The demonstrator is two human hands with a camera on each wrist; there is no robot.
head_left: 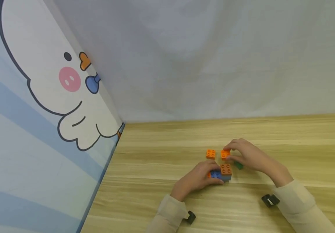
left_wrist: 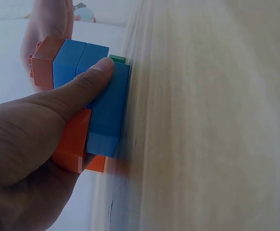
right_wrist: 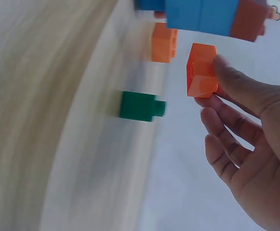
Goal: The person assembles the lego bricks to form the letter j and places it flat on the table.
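My left hand point(head_left: 196, 179) grips a built piece of toy building bricks, thumb along its near side. The piece has blue bricks point(left_wrist: 109, 118), a brown-orange brick point(head_left: 226, 169) on top at its right end, and an orange brick point(left_wrist: 73, 139) at its left end, partly covered by the hand. Just behind it, my right hand point(head_left: 253, 157) pinches a square orange brick point(right_wrist: 202, 70) between thumb and fingers. In the right wrist view this brick is held above the table. Beneath the right hand lies a small green brick point(right_wrist: 136, 106). Another orange brick point(head_left: 210, 154) stands apart on the table.
The wood-grain table point(head_left: 144, 152) meets a pale grey hanging cloth point(head_left: 214, 64) at the back. A panel with a cartoon drawing point(head_left: 45, 81) borders the left side. Black devices point(head_left: 270, 200) sit at both wrists.
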